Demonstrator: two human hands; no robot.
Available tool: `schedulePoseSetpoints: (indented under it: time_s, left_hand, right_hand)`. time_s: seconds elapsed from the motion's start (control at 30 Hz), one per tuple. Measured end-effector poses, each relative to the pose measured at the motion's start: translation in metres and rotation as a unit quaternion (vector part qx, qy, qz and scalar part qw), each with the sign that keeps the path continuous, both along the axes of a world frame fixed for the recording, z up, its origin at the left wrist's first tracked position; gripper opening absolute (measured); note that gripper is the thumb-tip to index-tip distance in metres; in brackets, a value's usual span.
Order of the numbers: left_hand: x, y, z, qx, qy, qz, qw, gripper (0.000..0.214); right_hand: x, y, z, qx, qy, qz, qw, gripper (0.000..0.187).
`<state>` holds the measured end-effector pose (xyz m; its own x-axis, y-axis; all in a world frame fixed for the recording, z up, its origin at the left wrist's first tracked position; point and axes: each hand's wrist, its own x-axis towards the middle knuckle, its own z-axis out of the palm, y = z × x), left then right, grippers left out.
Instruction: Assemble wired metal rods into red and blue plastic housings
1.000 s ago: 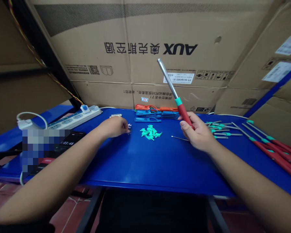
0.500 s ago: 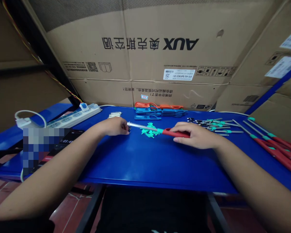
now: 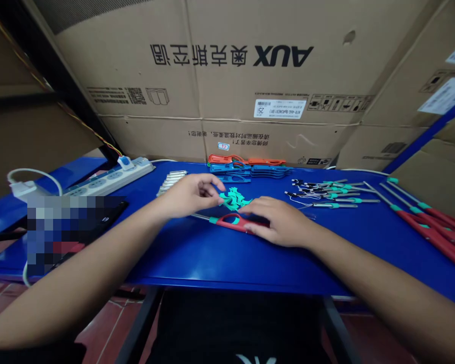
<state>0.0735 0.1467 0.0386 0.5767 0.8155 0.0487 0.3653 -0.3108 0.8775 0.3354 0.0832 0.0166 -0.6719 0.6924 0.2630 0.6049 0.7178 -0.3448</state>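
Worktop (image 3: 220,260), blue, middle section: red-handled tool (image 3: 243,225) lies crosswise, roughly halfway between near and back edges. Its metal tube points to the left edge; whether it touches the surface, cannot tell. Handle has an oval opening with a green part showing inside.

Right hand (image 3: 282,220): grip closed round the rear of the red handle, thumb on the near side. Left hand (image 3: 191,194): grip half curled, fingertips at the left side of a loose heap of green pieces (image 3: 233,198); whether it pinches one, cannot tell.

Just beyond the left hand, silver cylinders (image 3: 170,182) in a row. At the back edge, orange shells (image 3: 267,162) stacked on blue shells (image 3: 271,172). Right of centre, metal rods (image 3: 341,200) with green collars and thin wires. By the right edge, more red-handled tools (image 3: 432,227), side by side.

Back left corner: white power strip (image 3: 111,182), a plug (image 3: 125,162) seated in it. Behind the back edge, printed cardboard (image 3: 227,96), AUX upside down; its inside is hidden.
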Motion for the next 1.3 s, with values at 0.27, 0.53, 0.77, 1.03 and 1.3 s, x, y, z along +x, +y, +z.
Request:
schedulePoseSetpoints:
  time_s: [0.27, 0.53, 0.77, 1.03, 1.3]
  left_hand:
    - [0.018, -0.011, -0.014, -0.015, -0.057, -0.039, 0.997, 0.034]
    - [-0.001, 0.002, -0.002, 0.167, 0.247, -0.084, 0.951, 0.018]
    - [0.026, -0.019, -0.016, 0.029, 0.014, -0.079, 0.996, 0.034]
    - [0.043, -0.033, -0.026, -0.069, -0.211, -0.113, 0.968, 0.046]
    - [0.045, -0.03, -0.029, 0.137, -0.077, -0.132, 0.979, 0.031]
  right_hand:
    - [0.002, 0.001, 0.002, 0.053, 0.107, -0.054, 0.991, 0.016]
    - [0.006, 0.004, -0.003, -0.058, -0.014, -0.012, 0.998, 0.024]
    - [-0.001, 0.002, -0.004, 0.013, 0.073, -0.017, 0.997, 0.022]
    - [-0.003, -0.005, 0.005, 0.104, 0.216, 0.04, 0.97, 0.012]
    - [0.019, 0.001, 0.016, 0.024, 0.144, 0.064, 0.987, 0.008]
